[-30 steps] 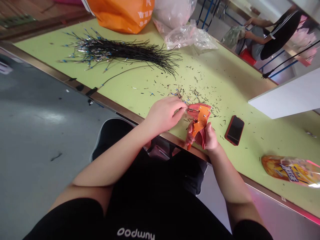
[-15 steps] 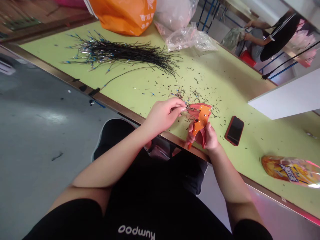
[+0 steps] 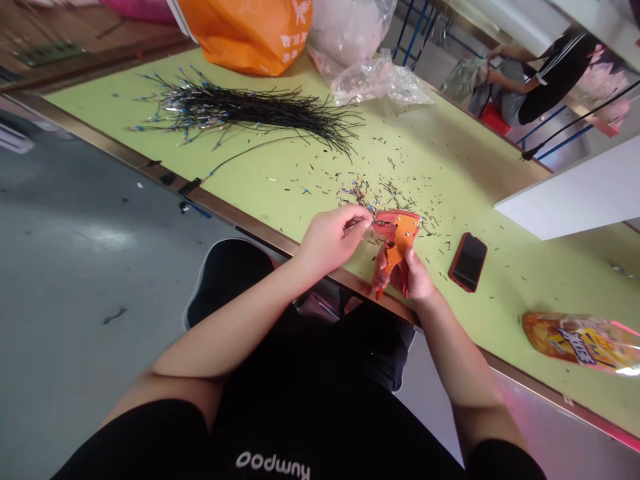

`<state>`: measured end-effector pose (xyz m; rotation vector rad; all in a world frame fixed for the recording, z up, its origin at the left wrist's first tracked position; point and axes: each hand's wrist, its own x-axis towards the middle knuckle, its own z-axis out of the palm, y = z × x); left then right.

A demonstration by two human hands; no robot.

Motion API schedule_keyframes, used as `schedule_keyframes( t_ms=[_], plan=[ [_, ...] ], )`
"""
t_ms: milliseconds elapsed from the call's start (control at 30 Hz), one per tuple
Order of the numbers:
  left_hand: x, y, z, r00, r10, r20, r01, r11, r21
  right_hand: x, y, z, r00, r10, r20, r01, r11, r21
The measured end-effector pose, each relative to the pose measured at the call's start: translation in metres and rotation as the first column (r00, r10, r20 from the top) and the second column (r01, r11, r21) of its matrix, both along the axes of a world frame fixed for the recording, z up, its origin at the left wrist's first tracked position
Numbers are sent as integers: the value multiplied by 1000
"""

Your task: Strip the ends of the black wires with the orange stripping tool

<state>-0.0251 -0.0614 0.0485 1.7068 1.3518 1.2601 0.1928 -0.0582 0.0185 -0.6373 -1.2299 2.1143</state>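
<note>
My right hand (image 3: pixel 411 275) is wrapped round the handles of an orange-red wire stripper (image 3: pixel 398 239), which stands over the near edge of the green table (image 3: pixel 280 173). My left hand (image 3: pixel 333 237) pinches a thin wire end (image 3: pixel 373 221) and holds it at the stripper's jaws. Small cut bits of wire and insulation (image 3: pixel 385 193) lie scattered just beyond the tool. A big bundle of black wires with blue-tipped ends (image 3: pixel 245 110) lies further left on the table.
A black phone in a red case (image 3: pixel 469 261) lies right of the tool. A snack bag (image 3: pixel 580 340) sits at the near right. Orange bag (image 3: pixel 250 30) and clear plastic bags (image 3: pixel 375 73) stand at the back. Another person (image 3: pixel 540 73) sits beyond the table.
My left hand has drawn back slightly from the jaws with the wire end. The stripper has shifted a little to the left in my right hand.
</note>
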Motion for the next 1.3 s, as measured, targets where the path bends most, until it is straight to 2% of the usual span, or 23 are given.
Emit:
schedule_keyframes(
  t_ms=[267,500,633,700,767,833,867,933,967,1033,1133,1200,1300],
  plan=[
    [1,-1,1,996,17,-89,-19,1000,-15,-7,-4,-1,999,-39,31,39,999,5],
    [2,2,7,953,54,-300,-47,998,31,-16,-13,0,971,-224,79,216,972,93],
    [-1,5,18,950,30,-311,-15,998,53,-14,-16,-1,971,-237,12,232,959,165],
    [-12,9,19,953,38,-300,-21,998,60,-8,-17,4,972,-227,-56,234,951,203],
    [-33,13,13,953,140,-270,-127,990,65,2,-15,14,941,-292,-171,326,917,228],
    [-60,16,2,928,319,-193,-316,947,48,14,-12,27,832,-465,-302,534,820,208],
    [-71,17,-3,907,380,-182,-382,924,25,19,-9,32,767,-571,-292,629,759,170],
    [-84,17,-14,898,395,-193,-411,911,-48,20,-6,37,714,-667,-212,699,700,149],
    [-84,16,-17,914,359,-191,-379,922,-79,17,-4,37,735,-660,-155,678,717,163],
    [-71,12,-19,937,293,-191,-314,945,-89,5,-3,31,811,-580,-71,582,791,189],
    [-32,3,-13,944,241,-224,-254,967,-33,-12,-2,16,905,-423,-39,421,882,209],
    [-6,-3,-5,951,179,-252,-185,983,0,-16,-2,8,930,-368,-20,364,909,204],
    [20,-9,3,949,136,-283,-114,989,94,-14,-2,3,930,-366,36,352,915,197]
  ],
)
